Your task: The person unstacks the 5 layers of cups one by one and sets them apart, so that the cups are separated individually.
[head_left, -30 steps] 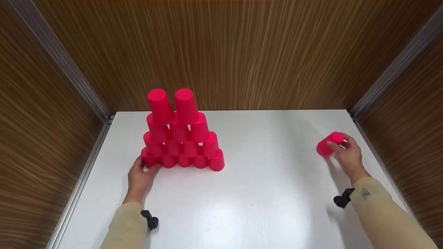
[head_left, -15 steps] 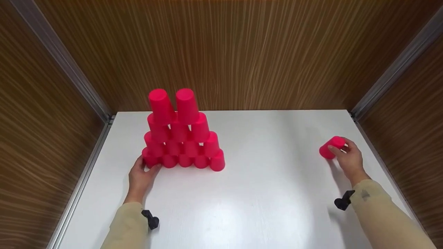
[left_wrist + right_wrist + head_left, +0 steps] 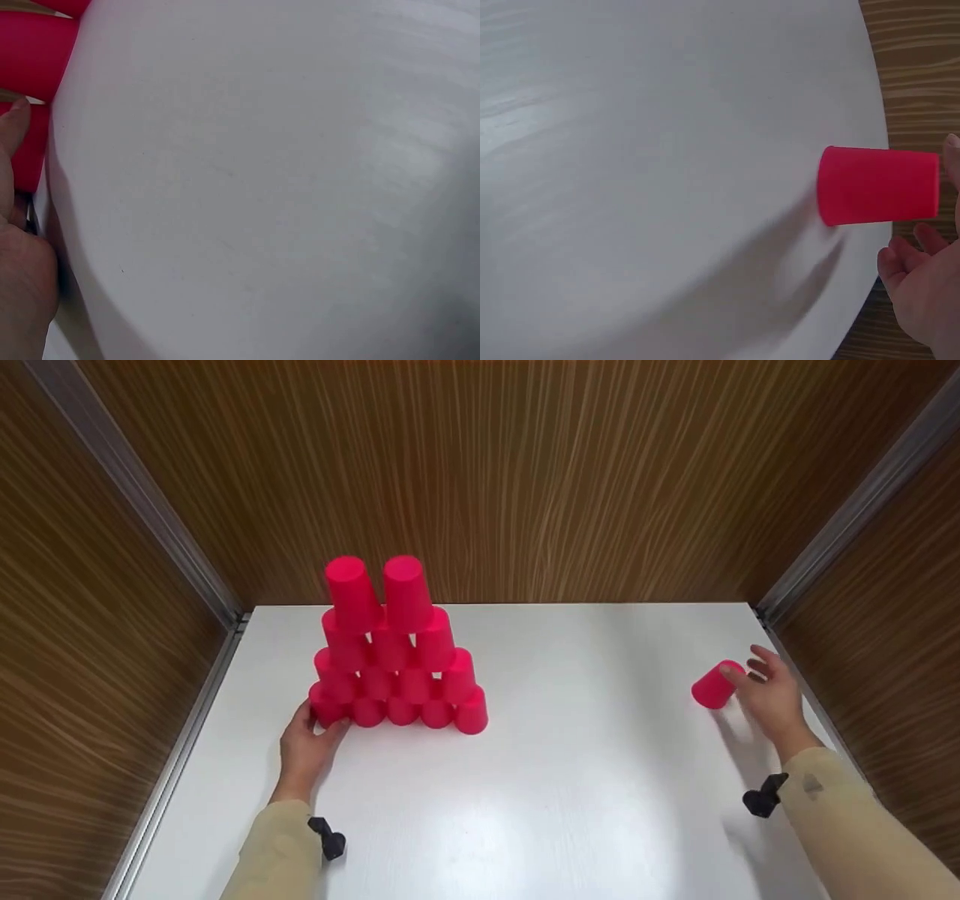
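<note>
- While the left hand [image 3: 306, 746] grips the end cup [image 3: 328, 709] at the left of the bottom row, thumb on the near side, the right hand [image 3: 772, 697] is spread loosely by the loose cup [image 3: 712, 690], not clamped on it as far as I can tell.
- That loose cup looks rim-down on the table [image 3: 562, 780], over on the right, well apart from the stack [image 3: 391, 645] on the left (five, four, three, two going up, if I'm counting right).
- My guess at the step: it's a grab-or-release point for the loose cup, and honestly I can't tell which.
- If it's a grab, the next move calls for thumb and fingers closing on the narrow end, then a clean lift. No nudging from the left hand, since that stack would probably topple easily.
- The right wrist view shows a gap between the lower fingers and the cup's side; from the head, the thumb overlaps the cup, so contact's hard to judge.
- The left wrist view catches the thumb against the end cup but only part of the stack; the head view gets all of it.
</note>
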The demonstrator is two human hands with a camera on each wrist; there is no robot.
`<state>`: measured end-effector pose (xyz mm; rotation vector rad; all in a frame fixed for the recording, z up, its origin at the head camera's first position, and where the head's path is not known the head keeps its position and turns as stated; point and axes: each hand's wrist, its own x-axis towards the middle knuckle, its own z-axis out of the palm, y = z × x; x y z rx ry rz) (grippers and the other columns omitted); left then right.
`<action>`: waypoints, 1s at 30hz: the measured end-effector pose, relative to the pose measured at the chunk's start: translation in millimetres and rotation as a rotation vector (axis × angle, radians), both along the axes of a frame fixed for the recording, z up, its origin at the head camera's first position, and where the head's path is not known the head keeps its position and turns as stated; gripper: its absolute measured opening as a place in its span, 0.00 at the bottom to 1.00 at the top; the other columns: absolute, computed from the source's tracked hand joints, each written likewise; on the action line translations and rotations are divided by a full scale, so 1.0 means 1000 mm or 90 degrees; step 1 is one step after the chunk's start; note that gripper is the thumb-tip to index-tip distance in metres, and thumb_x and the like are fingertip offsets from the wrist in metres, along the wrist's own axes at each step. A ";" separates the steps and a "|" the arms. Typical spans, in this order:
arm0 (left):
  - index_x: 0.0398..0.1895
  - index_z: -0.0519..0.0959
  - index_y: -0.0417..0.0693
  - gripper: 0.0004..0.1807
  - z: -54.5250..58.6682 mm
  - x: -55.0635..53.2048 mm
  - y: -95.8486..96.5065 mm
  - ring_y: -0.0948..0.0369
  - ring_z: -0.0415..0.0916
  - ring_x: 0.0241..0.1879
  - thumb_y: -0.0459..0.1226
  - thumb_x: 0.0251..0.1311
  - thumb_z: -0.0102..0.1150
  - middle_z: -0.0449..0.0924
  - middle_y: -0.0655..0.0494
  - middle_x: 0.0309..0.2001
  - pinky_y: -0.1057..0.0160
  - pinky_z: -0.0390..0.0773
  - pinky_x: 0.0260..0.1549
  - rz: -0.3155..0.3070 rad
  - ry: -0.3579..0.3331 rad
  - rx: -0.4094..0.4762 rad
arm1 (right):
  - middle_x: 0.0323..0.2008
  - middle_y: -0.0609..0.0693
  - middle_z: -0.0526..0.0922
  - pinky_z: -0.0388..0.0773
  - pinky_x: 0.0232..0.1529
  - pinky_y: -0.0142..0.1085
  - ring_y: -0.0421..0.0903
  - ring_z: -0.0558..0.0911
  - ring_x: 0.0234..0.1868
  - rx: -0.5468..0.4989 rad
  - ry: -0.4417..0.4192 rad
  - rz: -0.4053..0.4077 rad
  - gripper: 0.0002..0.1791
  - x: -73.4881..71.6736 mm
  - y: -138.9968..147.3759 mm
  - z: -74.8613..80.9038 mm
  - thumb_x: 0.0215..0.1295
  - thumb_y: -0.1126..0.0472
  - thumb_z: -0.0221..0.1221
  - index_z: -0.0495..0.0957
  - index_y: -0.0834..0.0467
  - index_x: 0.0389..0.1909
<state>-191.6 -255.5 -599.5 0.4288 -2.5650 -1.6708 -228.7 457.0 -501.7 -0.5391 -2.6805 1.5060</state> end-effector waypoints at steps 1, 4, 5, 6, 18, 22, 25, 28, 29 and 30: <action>0.85 0.57 0.49 0.45 0.000 -0.001 0.002 0.47 0.57 0.81 0.45 0.71 0.69 0.62 0.47 0.81 0.48 0.64 0.77 -0.001 -0.002 0.002 | 0.83 0.64 0.52 0.68 0.75 0.56 0.68 0.56 0.81 0.003 0.012 0.002 0.52 0.000 -0.001 0.010 0.73 0.36 0.62 0.47 0.50 0.87; 0.85 0.56 0.48 0.45 0.003 -0.005 0.006 0.47 0.56 0.81 0.45 0.71 0.69 0.61 0.46 0.81 0.48 0.63 0.77 -0.006 0.004 0.003 | 0.83 0.60 0.56 0.70 0.75 0.49 0.64 0.59 0.81 0.020 0.056 0.013 0.49 -0.003 -0.011 0.044 0.72 0.37 0.63 0.51 0.46 0.86; 0.85 0.57 0.48 0.45 0.004 -0.006 0.007 0.47 0.56 0.81 0.44 0.71 0.69 0.61 0.46 0.81 0.48 0.63 0.77 -0.005 0.007 0.004 | 0.83 0.59 0.57 0.71 0.74 0.46 0.63 0.60 0.81 0.024 0.072 0.021 0.48 -0.004 -0.017 0.056 0.73 0.38 0.63 0.52 0.45 0.86; 0.85 0.57 0.48 0.45 0.005 -0.008 0.007 0.47 0.56 0.81 0.44 0.71 0.69 0.61 0.46 0.81 0.48 0.63 0.77 -0.006 0.009 0.004 | 0.82 0.59 0.59 0.72 0.73 0.42 0.62 0.61 0.80 0.029 0.090 0.032 0.47 -0.005 -0.024 0.068 0.73 0.39 0.63 0.53 0.44 0.86; 0.86 0.56 0.54 0.47 0.007 -0.007 -0.009 0.48 0.57 0.80 0.48 0.69 0.70 0.62 0.49 0.81 0.46 0.65 0.76 0.015 0.000 -0.008 | 0.71 0.53 0.75 0.77 0.70 0.44 0.52 0.75 0.72 -0.033 0.278 0.246 0.38 -0.027 -0.181 0.162 0.70 0.54 0.71 0.68 0.47 0.78; 0.85 0.57 0.52 0.47 0.005 -0.006 -0.010 0.47 0.58 0.80 0.48 0.69 0.71 0.63 0.47 0.80 0.46 0.64 0.76 0.019 0.010 -0.006 | 0.69 0.54 0.77 0.76 0.70 0.47 0.52 0.77 0.70 -0.062 0.310 0.321 0.36 -0.032 -0.227 0.175 0.71 0.58 0.71 0.70 0.52 0.77; 0.85 0.59 0.51 0.45 0.004 -0.006 -0.007 0.47 0.59 0.80 0.47 0.70 0.70 0.64 0.47 0.79 0.46 0.64 0.76 0.020 0.013 -0.004 | 0.70 0.54 0.77 0.73 0.73 0.49 0.51 0.76 0.71 -0.069 0.319 0.366 0.36 -0.034 -0.255 0.180 0.71 0.58 0.71 0.70 0.54 0.77; 0.85 0.59 0.51 0.45 0.003 -0.006 -0.004 0.46 0.59 0.79 0.47 0.70 0.70 0.64 0.46 0.79 0.46 0.64 0.76 0.017 0.012 -0.004 | 0.71 0.51 0.76 0.71 0.74 0.49 0.49 0.75 0.72 -0.070 0.312 0.395 0.37 -0.034 -0.282 0.184 0.70 0.54 0.72 0.70 0.51 0.77; 0.84 0.59 0.51 0.45 0.003 -0.006 -0.003 0.47 0.59 0.79 0.47 0.70 0.70 0.65 0.47 0.79 0.46 0.65 0.76 0.017 0.010 -0.003 | 0.71 0.49 0.75 0.71 0.74 0.48 0.48 0.74 0.72 -0.070 0.308 0.402 0.38 -0.034 -0.290 0.185 0.69 0.52 0.72 0.70 0.50 0.77; 0.85 0.59 0.51 0.45 0.003 -0.006 -0.002 0.47 0.59 0.80 0.46 0.70 0.70 0.64 0.47 0.79 0.46 0.65 0.76 0.017 0.010 -0.001 | 0.71 0.49 0.75 0.71 0.74 0.48 0.48 0.74 0.73 -0.072 0.305 0.407 0.38 -0.035 -0.297 0.186 0.69 0.52 0.72 0.70 0.49 0.77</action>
